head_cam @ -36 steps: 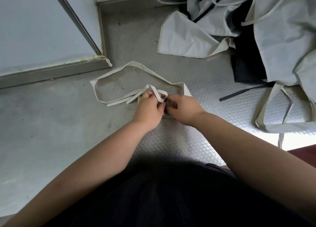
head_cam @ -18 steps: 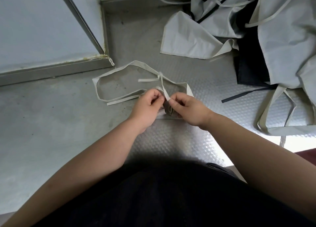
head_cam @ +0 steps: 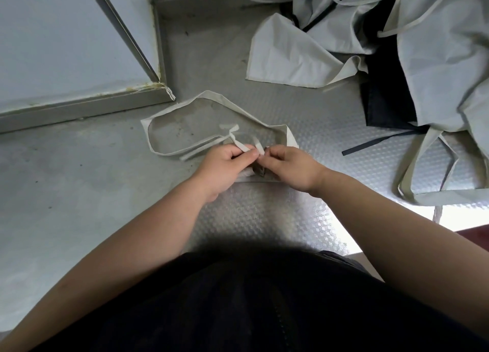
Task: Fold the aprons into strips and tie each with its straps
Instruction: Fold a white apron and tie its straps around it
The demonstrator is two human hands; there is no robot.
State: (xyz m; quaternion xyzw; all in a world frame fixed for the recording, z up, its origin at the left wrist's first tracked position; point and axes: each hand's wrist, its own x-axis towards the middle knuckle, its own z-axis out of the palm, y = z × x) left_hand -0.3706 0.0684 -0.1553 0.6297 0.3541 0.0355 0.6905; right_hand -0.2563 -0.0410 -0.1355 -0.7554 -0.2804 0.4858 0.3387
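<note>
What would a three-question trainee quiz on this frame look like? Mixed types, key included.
1. True or false: the left hand and the right hand both pinch the pale straps of the apron being tied.
2. Where does the pile of unfolded aprons lie? A) near left, B) far right, C) under the forearms.
3. Fill in: the single loose strap lying to the right of the hands is ___ in colour, unlike the pale ones.

Key: 1 true; 2 B; 3 dark.
</note>
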